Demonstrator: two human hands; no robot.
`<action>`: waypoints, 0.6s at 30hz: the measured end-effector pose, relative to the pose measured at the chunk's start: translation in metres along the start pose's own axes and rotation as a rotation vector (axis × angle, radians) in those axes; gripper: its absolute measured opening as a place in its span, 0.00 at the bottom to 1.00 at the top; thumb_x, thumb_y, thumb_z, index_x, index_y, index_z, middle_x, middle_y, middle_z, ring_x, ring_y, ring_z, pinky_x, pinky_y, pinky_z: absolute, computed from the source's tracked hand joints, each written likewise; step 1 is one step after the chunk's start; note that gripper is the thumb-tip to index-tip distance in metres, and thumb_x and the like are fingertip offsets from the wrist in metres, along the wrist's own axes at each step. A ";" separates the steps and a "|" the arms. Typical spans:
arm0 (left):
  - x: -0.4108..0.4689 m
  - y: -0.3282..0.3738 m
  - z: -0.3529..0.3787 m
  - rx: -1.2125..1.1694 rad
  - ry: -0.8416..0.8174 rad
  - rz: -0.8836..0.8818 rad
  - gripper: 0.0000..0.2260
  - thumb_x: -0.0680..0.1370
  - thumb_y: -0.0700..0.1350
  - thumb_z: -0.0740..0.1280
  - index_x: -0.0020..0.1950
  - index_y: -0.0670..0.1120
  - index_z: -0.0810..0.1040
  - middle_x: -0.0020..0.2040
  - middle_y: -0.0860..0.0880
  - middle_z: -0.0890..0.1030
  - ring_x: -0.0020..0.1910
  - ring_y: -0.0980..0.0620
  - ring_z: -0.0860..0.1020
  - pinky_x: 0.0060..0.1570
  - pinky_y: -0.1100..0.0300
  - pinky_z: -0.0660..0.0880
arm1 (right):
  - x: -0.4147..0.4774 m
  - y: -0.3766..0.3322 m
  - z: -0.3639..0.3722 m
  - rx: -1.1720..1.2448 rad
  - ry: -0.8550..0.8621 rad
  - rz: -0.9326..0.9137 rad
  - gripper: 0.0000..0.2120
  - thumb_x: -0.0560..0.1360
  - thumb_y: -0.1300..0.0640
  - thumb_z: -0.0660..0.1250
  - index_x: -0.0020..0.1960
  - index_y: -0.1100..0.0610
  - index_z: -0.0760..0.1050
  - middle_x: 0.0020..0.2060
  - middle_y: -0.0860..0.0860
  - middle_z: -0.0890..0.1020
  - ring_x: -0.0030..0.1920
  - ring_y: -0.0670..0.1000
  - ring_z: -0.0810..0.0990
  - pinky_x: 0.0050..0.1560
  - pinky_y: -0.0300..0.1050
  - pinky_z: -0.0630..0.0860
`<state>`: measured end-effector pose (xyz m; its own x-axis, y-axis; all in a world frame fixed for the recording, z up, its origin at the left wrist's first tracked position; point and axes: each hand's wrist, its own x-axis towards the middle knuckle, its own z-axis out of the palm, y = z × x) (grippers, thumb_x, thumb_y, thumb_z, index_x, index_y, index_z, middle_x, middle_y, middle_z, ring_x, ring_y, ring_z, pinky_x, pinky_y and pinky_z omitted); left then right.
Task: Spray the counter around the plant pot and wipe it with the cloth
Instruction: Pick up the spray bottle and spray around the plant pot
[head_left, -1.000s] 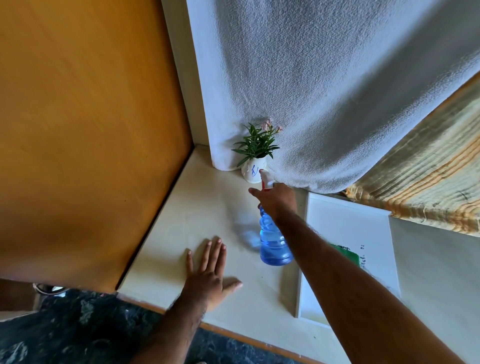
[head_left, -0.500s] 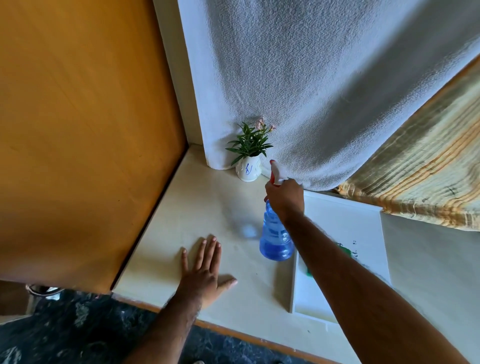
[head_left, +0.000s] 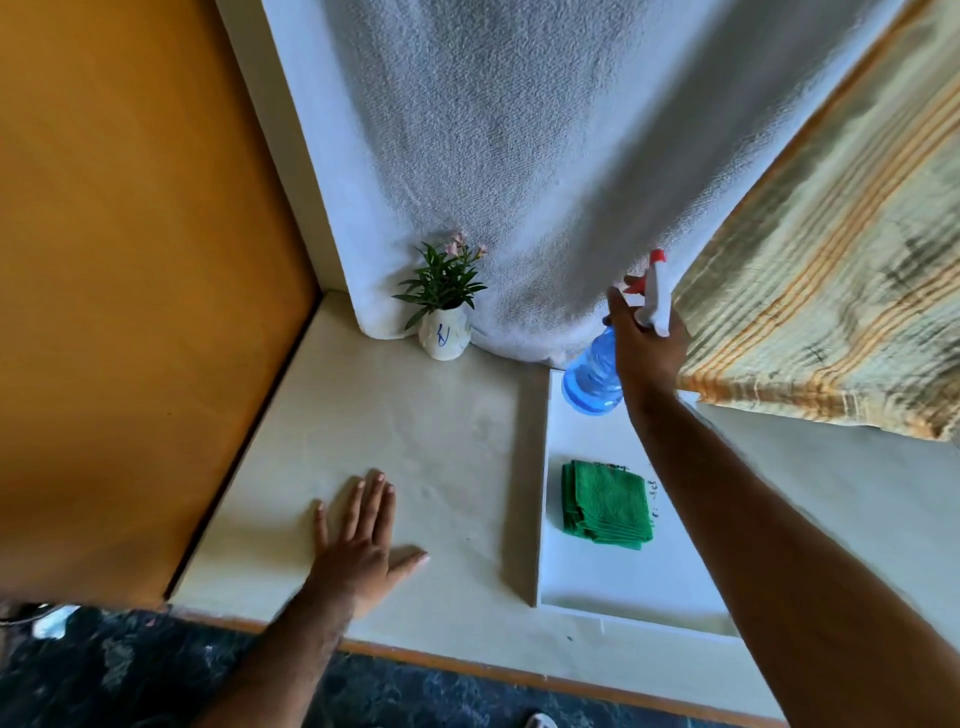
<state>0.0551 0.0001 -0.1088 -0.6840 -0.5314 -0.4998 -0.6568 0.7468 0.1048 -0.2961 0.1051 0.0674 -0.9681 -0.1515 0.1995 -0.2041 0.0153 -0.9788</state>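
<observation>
A small white plant pot (head_left: 444, 339) with green leaves and pink flowers stands at the back of the cream counter (head_left: 405, 431), against a hanging white towel. My right hand (head_left: 647, 345) grips the neck of a blue spray bottle (head_left: 592, 382) with a white and red trigger head, held tilted over the far end of a white tray (head_left: 613, 587). A folded green cloth (head_left: 607, 504) lies in the tray. My left hand (head_left: 361, 540) rests flat on the counter near the front edge, fingers spread, holding nothing.
An orange wooden panel (head_left: 140, 291) walls the counter's left side. The white towel (head_left: 519, 156) and a striped yellowish fabric (head_left: 821, 291) hang behind and to the right. The counter's front edge has a brown trim, with dark patterned floor (head_left: 156, 675) below.
My right hand has carried the spray bottle to the right, away from the plant pot and over the tray. The green cloth is now uncovered. My left hand stayed flat on the counter.
</observation>
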 end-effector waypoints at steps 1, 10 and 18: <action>0.000 0.001 -0.001 0.002 -0.003 0.001 0.49 0.65 0.80 0.32 0.73 0.47 0.22 0.75 0.48 0.21 0.74 0.47 0.23 0.71 0.33 0.28 | 0.002 0.007 -0.006 -0.007 0.005 -0.016 0.09 0.72 0.56 0.77 0.52 0.54 0.83 0.38 0.46 0.86 0.37 0.50 0.85 0.39 0.36 0.79; -0.001 0.002 -0.003 0.006 -0.022 0.002 0.48 0.67 0.79 0.33 0.73 0.48 0.22 0.75 0.49 0.21 0.75 0.48 0.24 0.72 0.32 0.29 | 0.003 0.062 -0.029 -0.100 -0.034 -0.007 0.11 0.70 0.44 0.77 0.50 0.39 0.81 0.47 0.38 0.86 0.45 0.50 0.86 0.54 0.61 0.81; -0.005 0.004 -0.007 0.007 -0.049 0.001 0.49 0.66 0.79 0.32 0.73 0.47 0.22 0.74 0.48 0.20 0.75 0.48 0.24 0.72 0.31 0.30 | 0.001 0.067 -0.028 -0.188 -0.082 -0.034 0.11 0.67 0.41 0.78 0.43 0.43 0.79 0.38 0.36 0.83 0.40 0.41 0.81 0.48 0.49 0.80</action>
<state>0.0534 0.0026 -0.0996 -0.6684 -0.5102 -0.5413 -0.6533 0.7505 0.0994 -0.3149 0.1340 0.0036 -0.9467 -0.2345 0.2208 -0.2677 0.1915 -0.9443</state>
